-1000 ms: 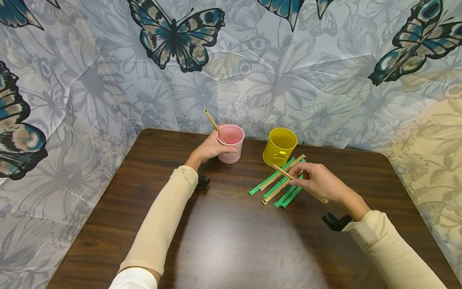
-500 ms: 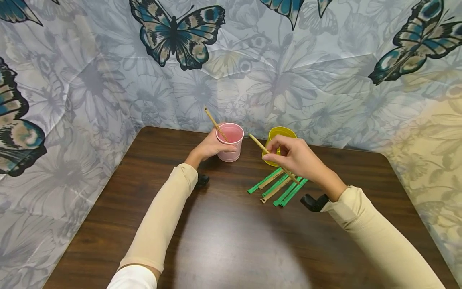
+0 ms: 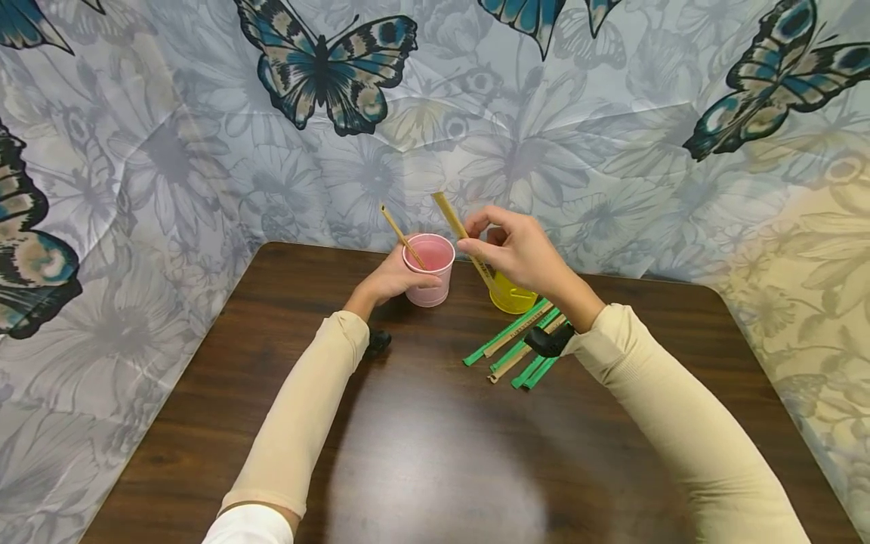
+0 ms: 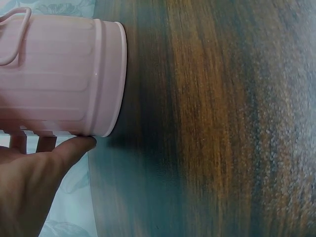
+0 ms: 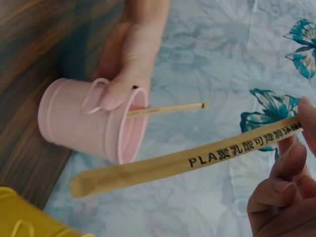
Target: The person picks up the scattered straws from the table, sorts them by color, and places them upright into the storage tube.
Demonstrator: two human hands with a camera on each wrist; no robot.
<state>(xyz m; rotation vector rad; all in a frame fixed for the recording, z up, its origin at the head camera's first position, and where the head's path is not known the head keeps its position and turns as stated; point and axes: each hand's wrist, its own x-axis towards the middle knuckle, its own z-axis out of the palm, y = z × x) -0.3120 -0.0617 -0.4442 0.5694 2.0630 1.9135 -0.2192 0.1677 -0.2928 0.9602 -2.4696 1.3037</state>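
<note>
My left hand [image 3: 393, 281] grips the side of a small pink bucket [image 3: 430, 293], thumb across its front. A brown paper-wrapped straw [image 3: 394, 225] leans inside it, its upper end past the rim. To the right, my right hand [image 3: 522, 248] pinches another brown paper-wrapped straw [image 3: 451, 214] between thumb and fingers. This straw tilts in the air beside the pink bucket, apart from it. In the right wrist view, dark print starting with "PLA" shows on the held straw's wrapper [image 5: 148, 170]. Behind my right hand stands a yellow bucket [image 3: 508, 300], partly hidden.
Several green and brown wrapped straws [image 3: 504, 332] lie side by side on the dark wooden table [image 3: 435, 453], partly under my right wrist. A butterfly-and-flower cloth [image 3: 381, 174] hangs behind the table's back edge.
My right hand has lifted the brown wrapped straw off the pile and carried it left and up, past the yellow bucket toward the pink one. The left hand keeps its grip on the pink bucket.
</note>
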